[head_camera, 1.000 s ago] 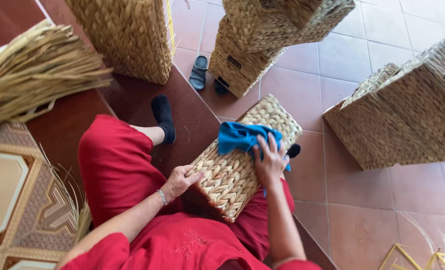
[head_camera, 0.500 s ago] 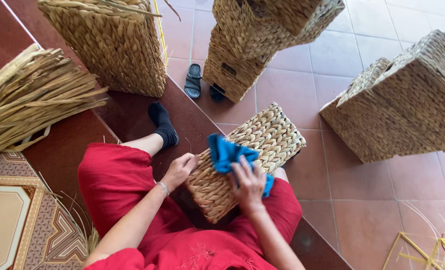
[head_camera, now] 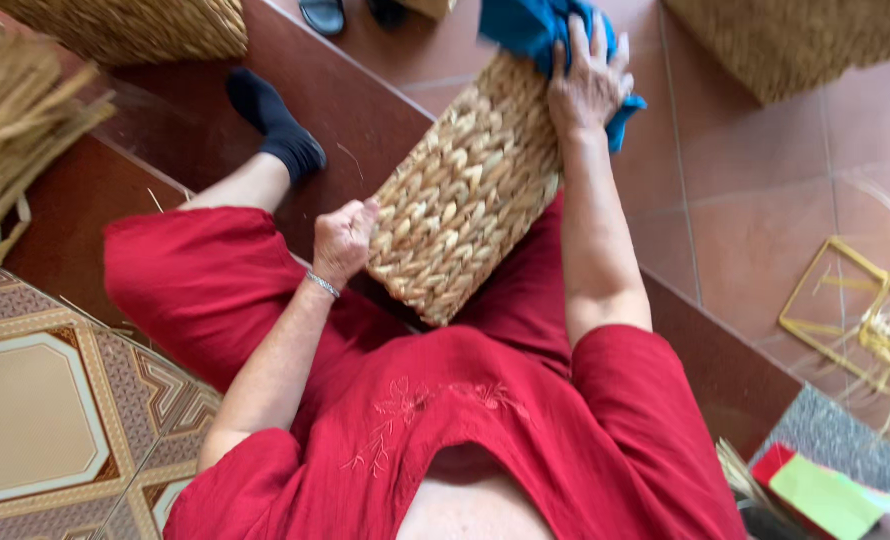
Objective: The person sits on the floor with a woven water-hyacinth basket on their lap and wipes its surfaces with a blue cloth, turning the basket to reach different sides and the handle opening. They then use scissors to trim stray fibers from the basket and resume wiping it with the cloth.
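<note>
A person in loose red clothing (head_camera: 525, 420) sits on a dark red-brown step (head_camera: 365, 110), with a tiled floor (head_camera: 755, 210) beyond it on the right. A woven basket (head_camera: 470, 190) lies tilted across the person's lap, its long side running from near left to far right. At the far left stands another woven basket (head_camera: 135, 25), and a bundle of dry straw (head_camera: 15, 140) lies at the left edge. A third basket (head_camera: 795, 40) shows at the far right. A patterned tile (head_camera: 55, 400) fills the near left corner. A bare wire frame (head_camera: 865, 310) rests on the floor at the right.

The right hand (head_camera: 585, 80) presses a blue cloth (head_camera: 535, 25) flat against the far end of the lap basket, fingers spread over the cloth. The left hand (head_camera: 343, 240), a bracelet at its wrist, is curled shut against the basket's near left edge, steadying it. The two hands are well apart. A foot in a black sock (head_camera: 275, 125) rests on the step, far left of the basket.
</note>
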A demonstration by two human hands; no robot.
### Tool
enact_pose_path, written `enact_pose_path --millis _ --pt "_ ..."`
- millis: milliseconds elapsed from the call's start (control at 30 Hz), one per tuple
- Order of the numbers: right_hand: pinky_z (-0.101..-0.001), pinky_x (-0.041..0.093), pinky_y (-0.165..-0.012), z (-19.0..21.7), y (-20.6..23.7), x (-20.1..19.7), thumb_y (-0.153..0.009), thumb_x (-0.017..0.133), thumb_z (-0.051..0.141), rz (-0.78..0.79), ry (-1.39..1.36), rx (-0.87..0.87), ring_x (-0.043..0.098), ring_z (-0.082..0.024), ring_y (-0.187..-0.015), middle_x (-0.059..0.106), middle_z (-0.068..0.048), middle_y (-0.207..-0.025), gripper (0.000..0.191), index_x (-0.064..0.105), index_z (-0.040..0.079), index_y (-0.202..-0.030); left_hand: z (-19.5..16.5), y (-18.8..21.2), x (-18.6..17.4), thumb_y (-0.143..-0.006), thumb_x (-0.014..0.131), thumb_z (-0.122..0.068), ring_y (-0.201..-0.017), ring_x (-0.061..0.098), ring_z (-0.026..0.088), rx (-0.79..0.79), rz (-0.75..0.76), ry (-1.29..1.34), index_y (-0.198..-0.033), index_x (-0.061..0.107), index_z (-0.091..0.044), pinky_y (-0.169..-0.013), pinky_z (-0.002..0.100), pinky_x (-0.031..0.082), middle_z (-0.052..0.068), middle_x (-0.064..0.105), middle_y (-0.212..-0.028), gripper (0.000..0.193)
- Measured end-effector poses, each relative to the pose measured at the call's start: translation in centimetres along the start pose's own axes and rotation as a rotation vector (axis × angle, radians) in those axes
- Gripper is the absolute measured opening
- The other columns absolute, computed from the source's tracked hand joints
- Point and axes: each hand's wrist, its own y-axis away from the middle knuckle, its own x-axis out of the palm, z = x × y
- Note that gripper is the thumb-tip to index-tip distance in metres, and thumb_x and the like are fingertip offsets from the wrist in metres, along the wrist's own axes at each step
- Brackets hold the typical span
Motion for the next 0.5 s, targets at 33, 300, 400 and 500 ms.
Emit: enact_pose_path --millis 33,300,400,500 --pt "-0.0664 0.039 -0.092 0.3 0.5 0.1 -0.104 0.066 0.036 -0.004 -0.007 -0.058 0.047 -0.046 -0.13 0.059 -0.009 -0.143 0.036 0.066 0.021 -0.137 0.1 0.1 0.1 -0.106 0.063 -0.025 -0.056 0.042 0.013 -0.028 -0.024 0.014 -0.075 0.06 -0.001 -0.052 0.035 0.041 0.012 0.05 -0.059 0.039" --pt "-0.0577 0.042 -0.098 12.7 23.0 -6.6 -0.094 0.07 0.019 0.148 -0.313 -0.598 0.048 -0.037 -0.143 0.058 -0.009 -0.148 0.035 0.069 0.02 -0.129 8.2 -0.8 -0.4 -0.109 0.062 -0.021 -0.079 0.059 0.011 -0.109 0.024 0.336 -0.1 0.068 -0.001 -0.069 0.034 0.051 0.011 0.067 -0.086 0.022" --pt "-0.0627 0.038 -0.105 13.3 25.6 -8.2 -0.09 0.077 0.031 0.265 -0.482 -0.609 0.042 -0.038 -0.146 0.053 -0.009 -0.154 0.044 0.068 0.019 -0.131 9.5 -0.5 -0.7 -0.109 0.06 -0.019 -0.087 0.066 0.014 0.188 0.024 0.106 -0.108 0.069 -0.004 -0.075 0.034 0.055 0.008 0.073 -0.097 0.018" --pt "-0.061 0.034 -0.109 10.1 20.1 -7.0 -0.095 0.082 0.028 0.226 -0.355 -0.613 0.039 -0.034 -0.15 0.048 -0.004 -0.159 0.039 0.068 0.026 -0.131 9.0 0.3 -0.6 -0.113 0.058 -0.021 -0.089 0.066 0.018 0.548 -0.028 -0.539 -0.108 0.069 -0.007 -0.077 0.035 0.054 0.004 0.071 -0.098 0.019"
